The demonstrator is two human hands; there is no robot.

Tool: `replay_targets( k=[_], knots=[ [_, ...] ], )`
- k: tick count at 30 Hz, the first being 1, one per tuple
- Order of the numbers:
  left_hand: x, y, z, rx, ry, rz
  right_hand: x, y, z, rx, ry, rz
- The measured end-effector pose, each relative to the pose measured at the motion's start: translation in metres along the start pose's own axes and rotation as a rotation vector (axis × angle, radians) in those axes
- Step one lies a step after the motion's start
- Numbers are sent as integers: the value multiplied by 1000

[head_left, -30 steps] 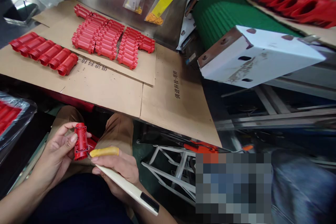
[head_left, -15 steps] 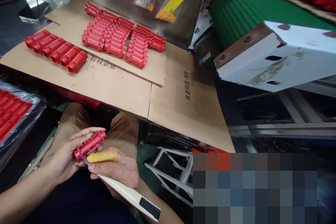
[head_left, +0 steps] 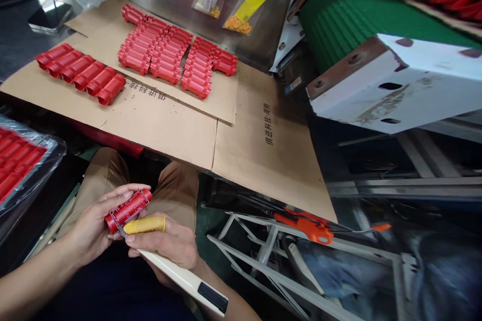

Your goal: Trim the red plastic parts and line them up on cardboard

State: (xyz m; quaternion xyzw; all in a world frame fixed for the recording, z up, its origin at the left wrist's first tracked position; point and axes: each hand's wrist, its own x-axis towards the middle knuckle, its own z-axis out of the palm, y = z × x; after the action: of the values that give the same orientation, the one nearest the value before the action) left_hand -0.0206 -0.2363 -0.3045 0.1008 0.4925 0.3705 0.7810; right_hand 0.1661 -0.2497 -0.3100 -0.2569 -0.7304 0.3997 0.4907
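My left hand (head_left: 94, 223) is closed around a red tubular plastic part (head_left: 130, 209) with fine pale lines on its side. The part is held tilted above my lap. In my right hand (head_left: 169, 241) is a cream-handled knife (head_left: 188, 281) with a black patch near its rear end. Its short grey blade touches or almost touches the near end of the red part; exact contact cannot be made out. A yellow finger cot (head_left: 145, 225) covers my right index finger, which lies along the tool toward the blade.
Red parts (head_left: 165, 52) stand in rows on cardboard (head_left: 181, 135), with a separate row (head_left: 81, 72) at left. A plastic-lined bin (head_left: 56, 153) holds more. Finger-cot bags (head_left: 248, 7), a phone (head_left: 50, 15), a green conveyor belt (head_left: 346, 20) and orange-handled pliers (head_left: 309, 225) are around.
The knife and my right hand have shifted very slightly left. My left hand keeps its hold on the red part in nearly the same place.
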Motion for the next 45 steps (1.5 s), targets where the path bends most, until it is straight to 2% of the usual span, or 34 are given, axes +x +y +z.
replay_targets(
  k=[5, 8, 11, 14, 17, 20, 22, 25, 30, 45],
  knots=[
    [0, -2, -1, -25, 17, 2, 2, 4, -1, 22, -10, 35],
    [2, -4, -2, -34, -13, -15, 6, -1, -2, -60, -86, -9],
    [3, -4, -1, -79, -40, 0, 5, -10, 1, -108, -164, 38],
    [2, -2, -1, -119, -60, 60, -2, -16, 4, 32, -76, 30],
    [0, -1, -3, -68, -45, 218, -5, -14, 2, 57, 121, 65],
    [-1, -3, -6, 15, 12, 507, -4, -10, -3, -79, 270, 144],
    [-2, -5, -9, 93, 47, 666, -3, -8, -2, -161, 299, 139],
    [-4, -8, -12, 239, 73, 779, -3, -4, 3, -213, 308, 70],
    [-7, -9, -11, 329, 41, 805, -3, 1, 9, -226, 322, -2],
    [-6, -15, -15, 345, 96, 824, -5, -8, 6, -222, 297, 85]
  ],
)
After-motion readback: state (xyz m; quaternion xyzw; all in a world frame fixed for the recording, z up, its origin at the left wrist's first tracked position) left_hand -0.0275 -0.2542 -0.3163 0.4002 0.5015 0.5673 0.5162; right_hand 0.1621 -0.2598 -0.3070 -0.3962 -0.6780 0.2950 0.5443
